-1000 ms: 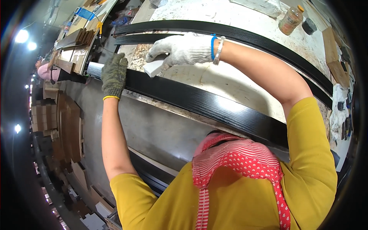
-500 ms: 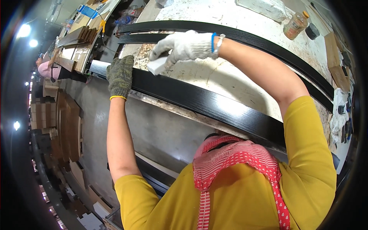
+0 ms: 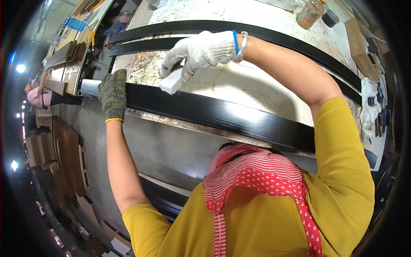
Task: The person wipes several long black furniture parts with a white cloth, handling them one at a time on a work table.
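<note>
My left hand (image 3: 113,95), in a dark green-grey knit glove, is closed around a long black board (image 3: 222,112) near its left end. The board has a fine-grained, shiny face and lies along the near edge of the worktable. My right hand (image 3: 199,51), in a white knit glove, pinches a small white block (image 3: 172,82) between thumb and fingers. The block's lower end is at the board's far edge; whether it presses on the board I cannot tell. My left-hand fingertips are partly hidden behind the board.
Behind lie two more black strips (image 3: 274,35) on the stained white worktable (image 3: 239,81). A bottle (image 3: 310,14), a dark round container (image 3: 330,18) and a wooden box (image 3: 361,48) stand at the far right. Another person (image 3: 40,95) is at a bench (image 3: 64,68) on the left.
The whole view has shifted, moving most things leftward in the picture. My right hand with the white block is farther right along the board from my left hand, which keeps its grip.
</note>
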A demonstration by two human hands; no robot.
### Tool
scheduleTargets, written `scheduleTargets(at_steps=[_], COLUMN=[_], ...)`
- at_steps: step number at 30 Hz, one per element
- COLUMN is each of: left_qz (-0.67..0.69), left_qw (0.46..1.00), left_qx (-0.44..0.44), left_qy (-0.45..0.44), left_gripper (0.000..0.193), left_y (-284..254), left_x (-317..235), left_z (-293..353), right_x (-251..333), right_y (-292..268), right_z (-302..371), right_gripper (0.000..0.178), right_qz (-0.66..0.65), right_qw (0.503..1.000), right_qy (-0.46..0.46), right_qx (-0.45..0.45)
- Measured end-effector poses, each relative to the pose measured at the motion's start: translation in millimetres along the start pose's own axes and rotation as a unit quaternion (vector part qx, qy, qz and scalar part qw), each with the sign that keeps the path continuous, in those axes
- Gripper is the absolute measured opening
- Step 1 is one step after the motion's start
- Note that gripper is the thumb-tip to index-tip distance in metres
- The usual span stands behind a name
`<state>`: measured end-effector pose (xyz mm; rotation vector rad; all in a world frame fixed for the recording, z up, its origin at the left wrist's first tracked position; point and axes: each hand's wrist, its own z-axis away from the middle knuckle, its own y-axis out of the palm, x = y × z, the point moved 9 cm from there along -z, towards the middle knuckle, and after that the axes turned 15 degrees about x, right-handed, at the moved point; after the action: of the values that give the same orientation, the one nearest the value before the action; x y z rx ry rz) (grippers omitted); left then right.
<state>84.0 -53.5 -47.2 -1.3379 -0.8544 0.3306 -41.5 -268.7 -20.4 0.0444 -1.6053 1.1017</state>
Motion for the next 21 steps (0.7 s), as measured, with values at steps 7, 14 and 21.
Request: scheduleTargets(at_steps=[7,14,21], left_qz=[0.025,0.185,0.194], left_qw=[1.0,0.981,0.972], left_qx=[0.016,-0.061,0.06], left_qy=[0.007,0.01,0.117], left_gripper=[0.036,0.04,0.036], left_y=[4.2,-103.8,-102.8], left_x=[9.9,-111.0,-210.2], left_z=[4.6,20.8,39.8], right_x=[-4.4,14.4,16.2], right_y=[16.0,14.1,31.9], right_z=[141.6,134.0,206.6], right_gripper=[0.044,0.047,0.045], right_qz=[-0.127,-0.012,-0.017], right_qw=[0.989,0.999,0.997], right_qy=[0.002,0.029,0.071], right_qx=[0.069,-0.027,0.008])
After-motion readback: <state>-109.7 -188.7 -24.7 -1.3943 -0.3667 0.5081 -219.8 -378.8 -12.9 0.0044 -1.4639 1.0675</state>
